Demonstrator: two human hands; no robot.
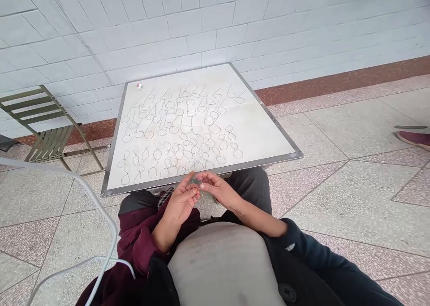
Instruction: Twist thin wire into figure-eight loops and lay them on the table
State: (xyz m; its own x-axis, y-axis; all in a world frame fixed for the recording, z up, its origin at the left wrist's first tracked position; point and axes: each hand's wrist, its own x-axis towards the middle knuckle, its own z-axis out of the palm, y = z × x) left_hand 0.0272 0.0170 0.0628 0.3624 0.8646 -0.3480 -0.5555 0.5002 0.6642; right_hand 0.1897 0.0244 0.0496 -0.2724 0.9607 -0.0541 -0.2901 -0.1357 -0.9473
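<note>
Wire (196, 183), 1 thin piece, sits between the left hand (180, 199) and the right hand (220, 193), both pinching it at the fingertips. Beyond, 1 white table (265, 140) carries looped wire pieces (238, 157), too many to count reliably. Left stands 1 slatted chair (50, 142); 1 small red-and-white item (139, 87) marks the table's far-left corner.

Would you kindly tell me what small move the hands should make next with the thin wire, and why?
Probably the right hand should bend the wire further while the left hand steadies it: both pinch it, and several double-loop wires lie on the table as apparent patterns.
</note>
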